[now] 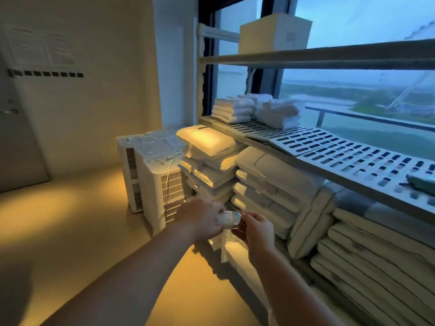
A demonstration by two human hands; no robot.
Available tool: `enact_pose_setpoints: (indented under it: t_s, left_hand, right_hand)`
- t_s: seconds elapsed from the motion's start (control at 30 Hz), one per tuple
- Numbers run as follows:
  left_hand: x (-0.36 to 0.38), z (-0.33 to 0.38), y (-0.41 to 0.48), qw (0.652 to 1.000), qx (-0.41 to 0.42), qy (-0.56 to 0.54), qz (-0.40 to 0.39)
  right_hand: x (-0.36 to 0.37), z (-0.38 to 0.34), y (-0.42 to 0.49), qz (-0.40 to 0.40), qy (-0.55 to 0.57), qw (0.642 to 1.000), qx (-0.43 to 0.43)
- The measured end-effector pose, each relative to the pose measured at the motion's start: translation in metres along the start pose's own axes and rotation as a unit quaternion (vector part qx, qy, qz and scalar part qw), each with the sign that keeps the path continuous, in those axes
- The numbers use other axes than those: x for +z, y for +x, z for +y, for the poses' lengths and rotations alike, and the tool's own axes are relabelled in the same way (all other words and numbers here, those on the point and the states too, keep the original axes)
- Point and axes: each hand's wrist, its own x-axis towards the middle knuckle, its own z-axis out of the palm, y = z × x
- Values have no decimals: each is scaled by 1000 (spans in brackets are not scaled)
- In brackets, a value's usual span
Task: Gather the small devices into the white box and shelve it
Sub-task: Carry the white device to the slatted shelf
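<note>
Both my hands meet low in the middle of the head view, in front of the bottom shelf. My left hand (200, 218) grips a small white rounded device (229, 220) from the left. My right hand (255, 229) pinches the same device at its right end. Below the hands hangs crumpled clear plastic (231, 247), and what lies under it is hidden. A white box (274, 35) stands on the top shelf (329, 58) at the upper right, far above both hands.
The slotted middle shelf (353, 154) carries folded white towels (256, 111). Stacked pillows (211, 161) and folded bedding (376, 260) fill the space below it. Two white appliances (153, 175) stand on the floor to the left. A door (16, 128) is at far left.
</note>
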Motion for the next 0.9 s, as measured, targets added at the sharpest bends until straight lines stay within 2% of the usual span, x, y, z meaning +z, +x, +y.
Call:
enact_pose_setpoints:
  t_s: [0.23,0.5,0.73,0.9]
  left_hand:
    - [28,78,61,998,64,-5,9]
    - [51,135,131,989,132,-62,2]
    - [64,160,209,963,240,-123,18]
    - [60,176,260,938,307,-150,61]
  right_hand:
    - [-88,-23,32,39,24,999,-29]
    - [-147,-49,73,140,24,987,-69]
    - [-172,-81,117,231,30,963,-137]
    - [-183,-109,144,287,28,940,-183]
